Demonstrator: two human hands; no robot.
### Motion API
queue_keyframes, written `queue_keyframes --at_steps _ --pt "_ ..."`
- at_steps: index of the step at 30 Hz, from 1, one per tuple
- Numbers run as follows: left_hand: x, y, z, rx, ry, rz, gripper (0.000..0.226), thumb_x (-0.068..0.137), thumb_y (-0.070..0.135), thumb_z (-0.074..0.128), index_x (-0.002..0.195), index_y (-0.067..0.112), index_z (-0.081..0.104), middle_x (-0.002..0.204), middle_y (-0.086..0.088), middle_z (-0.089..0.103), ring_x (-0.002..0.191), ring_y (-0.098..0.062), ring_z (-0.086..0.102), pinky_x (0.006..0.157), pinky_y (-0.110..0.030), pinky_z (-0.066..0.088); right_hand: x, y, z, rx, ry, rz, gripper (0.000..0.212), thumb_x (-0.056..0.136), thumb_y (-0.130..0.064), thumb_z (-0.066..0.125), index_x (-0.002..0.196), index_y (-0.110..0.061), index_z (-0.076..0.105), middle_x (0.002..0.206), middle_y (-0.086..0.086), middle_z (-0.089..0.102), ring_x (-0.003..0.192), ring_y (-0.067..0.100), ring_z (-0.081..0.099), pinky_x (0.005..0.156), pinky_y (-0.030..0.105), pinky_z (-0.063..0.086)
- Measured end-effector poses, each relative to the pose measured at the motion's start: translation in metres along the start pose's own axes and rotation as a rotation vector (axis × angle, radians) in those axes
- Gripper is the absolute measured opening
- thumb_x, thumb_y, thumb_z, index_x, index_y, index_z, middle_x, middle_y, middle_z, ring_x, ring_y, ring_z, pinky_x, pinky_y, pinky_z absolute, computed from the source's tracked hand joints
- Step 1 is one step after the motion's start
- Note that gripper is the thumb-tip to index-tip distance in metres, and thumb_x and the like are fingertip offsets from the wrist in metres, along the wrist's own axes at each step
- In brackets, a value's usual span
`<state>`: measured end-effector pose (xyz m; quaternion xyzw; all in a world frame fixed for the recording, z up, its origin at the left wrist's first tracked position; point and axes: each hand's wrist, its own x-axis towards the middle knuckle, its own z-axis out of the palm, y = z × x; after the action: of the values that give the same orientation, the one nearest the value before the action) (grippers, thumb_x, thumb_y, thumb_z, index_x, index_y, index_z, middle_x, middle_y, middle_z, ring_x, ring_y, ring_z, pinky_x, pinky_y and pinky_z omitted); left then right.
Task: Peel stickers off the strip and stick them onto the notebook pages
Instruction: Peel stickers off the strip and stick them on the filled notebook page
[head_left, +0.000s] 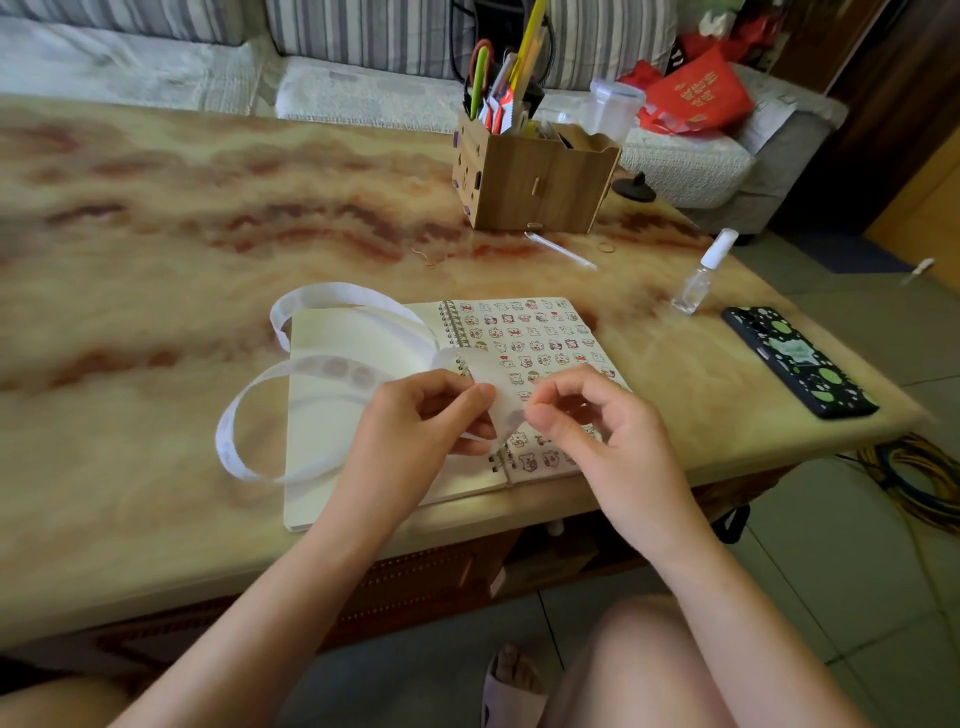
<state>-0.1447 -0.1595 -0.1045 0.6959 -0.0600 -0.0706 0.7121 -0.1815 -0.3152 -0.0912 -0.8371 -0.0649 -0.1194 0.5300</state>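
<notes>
Fingers (470, 397) of left hand (415, 426) and right hand (592, 426) pinch the strip (332, 293) over the notebook (540, 332) near the table (208, 208) edge.

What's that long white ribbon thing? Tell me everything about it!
The strip is a long, thin, white, papery band, partly see-through, with faint round patches along it. It curls in loose loops over the blank left page of the notebook and onto the table. Its near end is pinched between the left hand and the right hand, above the binding.
</notes>
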Motion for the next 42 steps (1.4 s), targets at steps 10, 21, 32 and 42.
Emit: queue_keyframes --at_steps 10,21,32,42 --pt "0.003 -0.005 -0.002 0.048 0.002 -0.012 0.017 0.089 0.012 0.062 0.073 0.007 0.068 0.061 -0.002 0.067 0.064 -0.013 0.068 0.067 -0.026 0.059 0.01 0.026 -0.069 -0.092 -0.016 0.416 0.003 0.087 -0.013 0.065 0.087 -0.013 0.069 0.072 -0.005 0.065 0.051 0.0 0.05 0.057 0.015 0.045" --pt "0.004 -0.007 -0.001 0.058 0.007 -0.018 0.017 0.089 0.011 0.062 0.073 0.008 0.069 0.062 -0.004 0.07 0.063 -0.014 0.068 0.065 -0.025 0.059 0.012 0.031 -0.073 -0.199 -0.119 0.466 0.002 0.082 -0.014 0.071 0.083 -0.012 0.071 0.078 0.003 0.068 0.056 0.001 0.05 0.052 0.016 0.04" --pt "0.005 -0.007 -0.001 0.054 0.01 -0.026 0.016 0.089 0.011 0.061 0.076 0.006 0.069 0.063 -0.006 0.07 0.063 -0.016 0.068 0.068 -0.027 0.059 0.012 0.038 -0.073 -0.176 -0.102 0.437 0.002 0.082 -0.01 0.071 0.083 -0.009 0.071 0.078 0.0 0.07 0.052 -0.01 0.052 0.05 0.004 0.038" --pt "0.005 -0.007 -0.001 0.062 0.01 -0.027 0.016 0.089 0.011 0.061 0.077 0.004 0.069 0.062 -0.006 0.069 0.063 -0.015 0.068 0.07 -0.029 0.06 0.01 0.043 -0.069 -0.244 -0.077 0.399 0.004 0.079 -0.013 0.074 0.082 -0.012 0.072 0.083 0.005 0.071 0.073 0.01 0.059 0.071 0.02 0.048"
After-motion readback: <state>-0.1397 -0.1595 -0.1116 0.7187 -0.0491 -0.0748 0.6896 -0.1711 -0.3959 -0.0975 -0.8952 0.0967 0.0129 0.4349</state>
